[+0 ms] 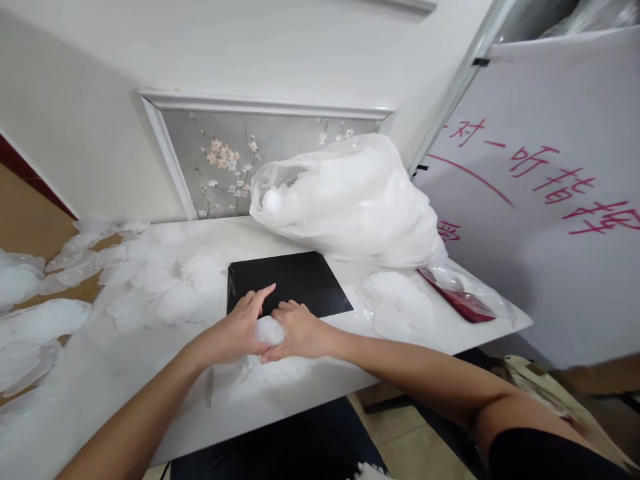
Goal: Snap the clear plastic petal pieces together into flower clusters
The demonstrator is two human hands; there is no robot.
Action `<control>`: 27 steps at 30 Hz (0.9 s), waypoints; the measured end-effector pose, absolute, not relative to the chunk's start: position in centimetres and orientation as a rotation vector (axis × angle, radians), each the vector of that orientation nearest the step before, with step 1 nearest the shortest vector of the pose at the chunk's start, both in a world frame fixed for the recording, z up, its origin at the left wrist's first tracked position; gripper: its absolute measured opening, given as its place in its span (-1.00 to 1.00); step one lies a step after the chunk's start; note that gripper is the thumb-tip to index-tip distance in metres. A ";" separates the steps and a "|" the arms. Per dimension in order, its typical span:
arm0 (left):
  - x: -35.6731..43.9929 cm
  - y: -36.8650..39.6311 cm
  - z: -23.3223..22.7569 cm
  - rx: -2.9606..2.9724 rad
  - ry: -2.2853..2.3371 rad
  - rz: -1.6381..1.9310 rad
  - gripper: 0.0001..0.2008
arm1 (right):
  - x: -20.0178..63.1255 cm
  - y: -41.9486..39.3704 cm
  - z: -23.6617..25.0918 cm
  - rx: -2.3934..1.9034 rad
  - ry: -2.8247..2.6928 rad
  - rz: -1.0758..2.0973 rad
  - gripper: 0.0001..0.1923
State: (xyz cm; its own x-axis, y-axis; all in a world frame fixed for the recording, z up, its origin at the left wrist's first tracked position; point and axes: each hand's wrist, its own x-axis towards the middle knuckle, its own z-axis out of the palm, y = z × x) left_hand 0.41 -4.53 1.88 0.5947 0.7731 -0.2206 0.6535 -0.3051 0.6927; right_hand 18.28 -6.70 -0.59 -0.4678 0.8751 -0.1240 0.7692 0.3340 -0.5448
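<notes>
Between my two hands is a small white rounded piece, thin-looking and soft-edged; its exact kind does not show. My left hand grips its left side, thumb below and index finger stretched forward. On the other side my right hand holds it with bent fingers and thumb. Both hands are over the near edge of a flat black board on the white table. More thin white pieces lie under and just in front of the hands, partly hidden by them.
Loose white translucent round pieces spread across the table's left side. A large clear bag full of white pieces leans at the back. To the right lie another white pile and a red packet. A whiteboard stands beyond.
</notes>
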 end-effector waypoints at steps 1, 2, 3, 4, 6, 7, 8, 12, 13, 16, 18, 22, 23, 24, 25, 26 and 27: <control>0.2 -4.5 2.0 2.068 1.128 0.195 0.08 | 18.1 -6.8 -0.8 -1.458 -2.399 0.759 -0.32; -0.1 -4.5 2.1 2.071 1.121 0.184 0.07 | 18.1 -7.0 -1.1 -1.396 -2.387 0.729 -0.34; -0.5 -4.3 2.3 2.051 1.106 0.158 0.07 | 18.1 -7.1 -1.4 -1.330 -2.364 0.743 -0.37; -1.0 -4.1 2.5 2.013 1.082 0.122 0.07 | 18.2 -7.3 -1.6 -1.275 -2.335 0.801 -0.41; -2.1 -3.5 3.2 1.932 1.018 0.054 0.10 | 18.5 -7.4 -1.8 -1.218 -2.235 0.987 -0.53; -2.6 -3.2 3.5 1.903 0.994 0.066 0.09 | 18.7 -7.3 -1.6 -1.206 -2.165 1.088 -0.57; -3.1 -2.8 3.9 1.875 0.987 0.117 0.03 | 18.9 -7.0 -1.1 -1.195 -2.079 1.182 -0.60; -4.4 -1.1 4.7 1.735 1.109 0.601 -0.43 | 20.4 -3.1 3.9 -1.174 -1.739 1.355 -0.54; -4.6 -0.8 4.7 1.696 1.151 0.692 -0.48 | 21.0 -1.4 6.1 -1.210 -1.688 1.297 -0.50; -4.8 -0.1 4.4 1.605 1.244 0.818 -0.52 | 23.2 5.2 13.2 -1.395 -1.783 0.934 -0.38; -4.8 0.0 4.2 1.570 1.258 0.875 -0.56 | 24.7 9.5 16.9 -1.655 -1.975 0.440 -0.30; -4.8 0.0 3.9 1.541 1.250 0.964 -0.64 | 26.6 15.1 18.7 -2.045 -2.220 0.064 -0.28; -4.9 0.0 3.7 1.535 1.250 0.988 -0.67 | 26.8 15.7 18.1 -2.079 -2.228 0.015 -0.24; -5.0 0.1 3.6 1.526 1.251 1.017 -0.69 | 26.8 16.0 17.3 -2.096 -2.243 -0.047 -0.20; -5.1 0.3 3.5 1.517 1.257 1.054 -0.71 | 26.8 16.2 16.4 -2.093 -2.271 -0.106 -0.20; -5.3 0.4 3.4 1.506 1.267 1.097 -0.73 | 26.8 16.2 15.4 -2.074 -2.309 -0.153 -0.21; -5.4 0.6 3.3 1.491 1.283 1.142 -0.74 | 26.8 16.1 14.5 -2.049 -2.356 -0.183 -0.25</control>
State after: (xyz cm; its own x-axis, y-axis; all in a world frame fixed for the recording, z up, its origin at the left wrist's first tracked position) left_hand -5.44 0.58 3.28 0.0604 0.9919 0.1121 0.2262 -0.1230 0.9663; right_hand 26.80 16.09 14.54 -0.1416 0.9861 0.0870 0.9877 0.1348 0.0792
